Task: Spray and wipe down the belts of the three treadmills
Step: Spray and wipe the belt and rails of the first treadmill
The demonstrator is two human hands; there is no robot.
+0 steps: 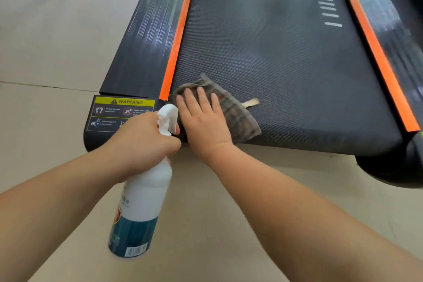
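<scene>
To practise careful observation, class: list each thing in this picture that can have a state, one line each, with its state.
Black textured treadmill belt: grey woven cloth on its near left corner.
Cloth: spread flat, pressed down.
Right hand: fingers straight on the cloth.
White plastic spray bottle: held off the floor.
Left hand: grips the bottle's neck.

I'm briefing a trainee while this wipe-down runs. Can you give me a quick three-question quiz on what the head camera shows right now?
1. True or false: the right hand presses the cloth flat on the treadmill belt.
2. The left hand grips: A) a brush, B) a spray bottle, C) nothing.
3. Fill in: the edge strip beside the cloth is coloured ___.
Key: 1 true; 2 B; 3 orange.
</scene>
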